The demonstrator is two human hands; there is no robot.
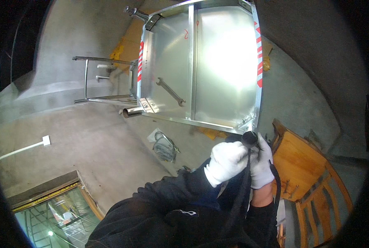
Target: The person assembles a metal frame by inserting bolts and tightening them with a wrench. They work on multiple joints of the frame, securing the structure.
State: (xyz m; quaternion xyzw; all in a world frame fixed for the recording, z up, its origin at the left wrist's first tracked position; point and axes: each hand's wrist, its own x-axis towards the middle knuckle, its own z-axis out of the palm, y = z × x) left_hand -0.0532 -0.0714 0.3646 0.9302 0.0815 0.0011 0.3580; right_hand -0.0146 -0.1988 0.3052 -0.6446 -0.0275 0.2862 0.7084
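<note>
Two white-gloved hands close together at lower centre, forearms in dark sleeves rising from the bottom edge. Left hand curled into a loose fist, fingers pressed together and wrapped around a black strap that hangs down between the wrists. Right hand just beside it, touching or nearly touching, fingers bent and closed about the same black strap just below a round black knob that pokes up above the gloves. Whether the knob is gripped or merely resting against the right fingertips: cannot tell. Strap and knob thus held in front of the chest, just below the near corner of a shiny metal platform. Platform of bright sheet metal, divided by a raised rib down its middle, edged on both long sides with red-and-white striped tape, glare strong on the right half. On the left half, a silver open-ended wrench, lying flat and at a slant, well apart from both hands. At the platform's left, a tubular metal railing, and a short steel pipe end at the near left corner. Below the platform, on the grey concrete floor, a coil of grey cable. To the right of the hands, a wooden chair, near the right forearm.
</note>
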